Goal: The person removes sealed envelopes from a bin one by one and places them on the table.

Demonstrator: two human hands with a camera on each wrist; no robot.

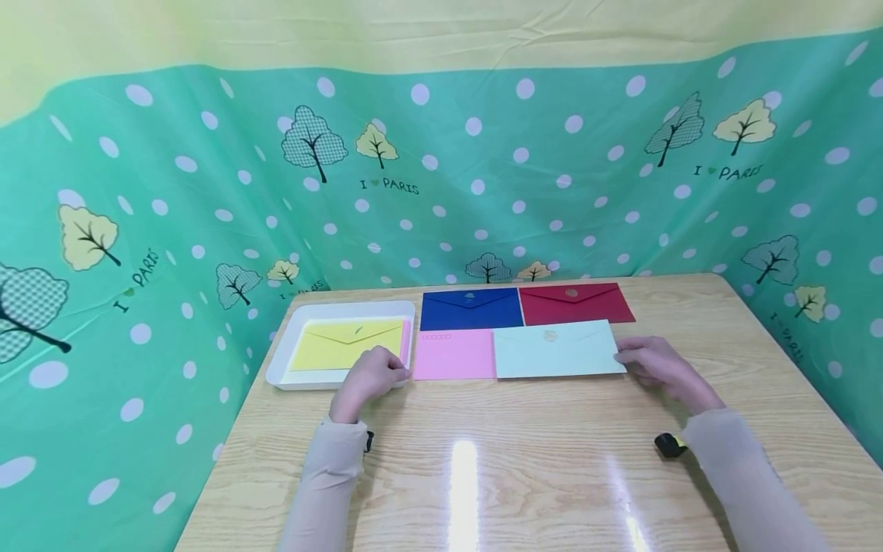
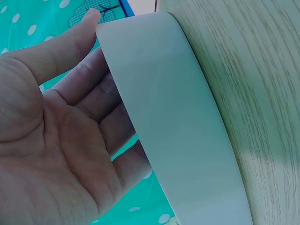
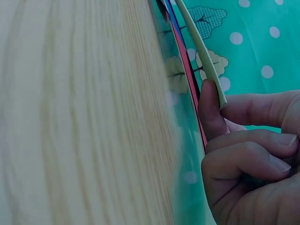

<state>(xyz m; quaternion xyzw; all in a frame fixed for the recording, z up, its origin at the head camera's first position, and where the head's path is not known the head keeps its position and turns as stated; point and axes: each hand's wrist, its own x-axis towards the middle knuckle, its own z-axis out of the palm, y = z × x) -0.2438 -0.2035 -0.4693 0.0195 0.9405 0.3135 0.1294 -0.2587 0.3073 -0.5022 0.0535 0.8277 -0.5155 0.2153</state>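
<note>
My right hand (image 1: 658,366) pinches the right edge of a pale mint envelope (image 1: 552,350) between thumb and forefinger. In the right wrist view, the envelope's end (image 3: 208,65) is tilted up off the table. My left hand (image 1: 372,376) rests at the front right corner of a white tray (image 1: 272,372). In the left wrist view its thumb (image 2: 65,54) touches the rim's corner, and its loosely bent fingers pass behind the tray wall (image 2: 173,117), with their tips hidden. A yellow envelope (image 1: 345,349) lies in the tray, over something pink.
A pink envelope (image 1: 451,356) lies between the tray and the mint envelope. Behind them are a blue envelope (image 1: 471,310) and a red one (image 1: 576,303). A small black object (image 1: 669,446) sits by the right sleeve. A green curtain (image 1: 483,169) surrounds the wooden table (image 1: 538,445).
</note>
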